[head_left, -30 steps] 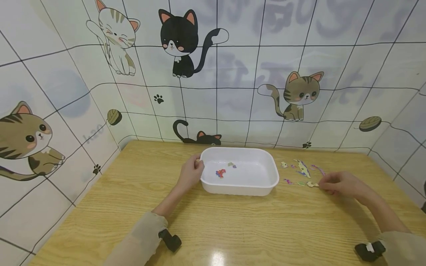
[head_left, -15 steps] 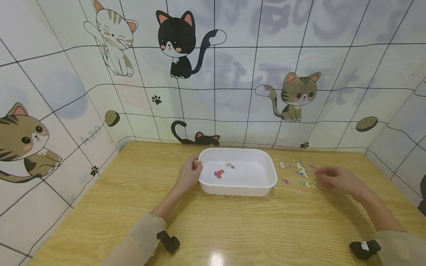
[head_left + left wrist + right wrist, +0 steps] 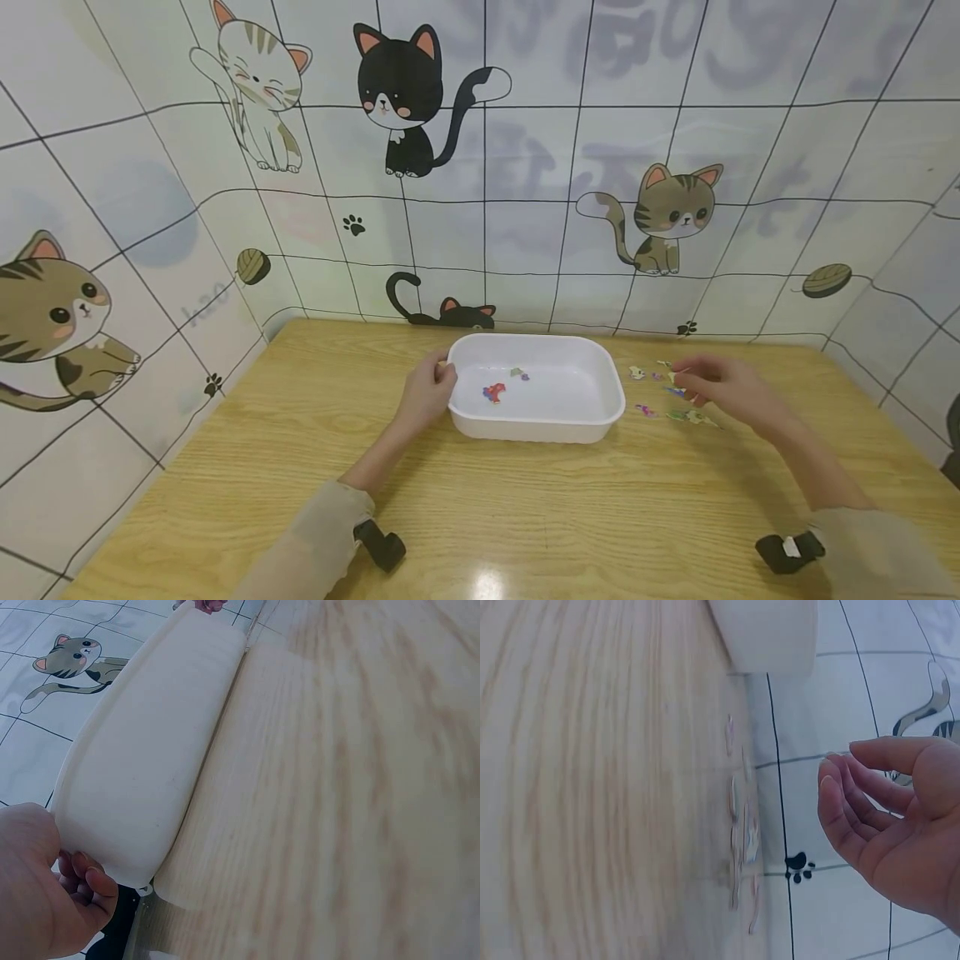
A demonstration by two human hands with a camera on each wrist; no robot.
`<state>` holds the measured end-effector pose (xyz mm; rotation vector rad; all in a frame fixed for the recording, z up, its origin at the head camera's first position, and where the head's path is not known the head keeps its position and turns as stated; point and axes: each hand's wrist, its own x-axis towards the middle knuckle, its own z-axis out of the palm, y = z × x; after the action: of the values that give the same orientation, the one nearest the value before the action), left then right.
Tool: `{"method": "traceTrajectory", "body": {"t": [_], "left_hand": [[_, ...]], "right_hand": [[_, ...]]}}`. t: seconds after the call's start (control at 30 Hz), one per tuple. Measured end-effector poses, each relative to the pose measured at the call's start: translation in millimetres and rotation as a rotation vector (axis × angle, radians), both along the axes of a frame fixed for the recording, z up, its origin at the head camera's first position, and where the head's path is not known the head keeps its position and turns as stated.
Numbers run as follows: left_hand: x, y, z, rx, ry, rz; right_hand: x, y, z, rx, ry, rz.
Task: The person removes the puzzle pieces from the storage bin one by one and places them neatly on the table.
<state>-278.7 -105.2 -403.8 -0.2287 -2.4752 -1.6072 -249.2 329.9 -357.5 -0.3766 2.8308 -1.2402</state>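
A white plastic tray (image 3: pixel 536 429) stands on the table. My left hand (image 3: pixel 426 390) grips its left end, thumb at the rim and fingers curled beneath it in the left wrist view. Inside lie a small red and blue flat cut-out (image 3: pixel 495 392) and a pale green one (image 3: pixel 516 372). Right of the tray, my right hand (image 3: pixel 723 392) hovers over several flat coloured cut-outs, partly covering them. In the right wrist view its fingers are loosely bent, with a gap to the thumb and nothing held. A purple cut-out (image 3: pixel 645 410) and a yellowish one (image 3: pixel 636 372) lie nearer the tray.
The wooden table (image 3: pixel 480 508) meets a wall (image 3: pixel 525 233) printed with cartoon cats just behind the tray. Another wall (image 3: pixel 97 333) rises at the left. A green and yellow cut-out pair (image 3: pixel 693 417) lies just below the right hand.
My right hand has left the yellow cut-out it was at, risen, and moved left and away from me over the other cut-outs. The left hand stays on the tray, which has not moved.
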Motion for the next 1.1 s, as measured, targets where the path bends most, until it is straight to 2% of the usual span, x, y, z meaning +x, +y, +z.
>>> {"method": "traceTrajectory", "body": {"t": [0.23,0.57,0.77,0.97,1.1], "left_hand": [[-0.7,-0.8,-0.9,0.005,0.005,0.001],[0.0,-0.5,-0.4,0.007,-0.004,0.003],[0.0,0.5,0.1,0.001,0.005,0.003],[-0.3,0.5,0.1,0.004,0.007,0.005],[-0.6,0.5,-0.1,0.006,0.004,0.004]], "right_hand": [[-2.6,-27,8.5,-0.031,0.049,0.019],[-11.9,-67,13.5,-0.117,0.046,0.074],[-17.5,-87,15.9,-0.165,0.013,0.106],[-28.7,-109,8.9,-0.179,0.055,0.144],[-36.1,-123,1.6,-0.173,0.035,0.141]]}}
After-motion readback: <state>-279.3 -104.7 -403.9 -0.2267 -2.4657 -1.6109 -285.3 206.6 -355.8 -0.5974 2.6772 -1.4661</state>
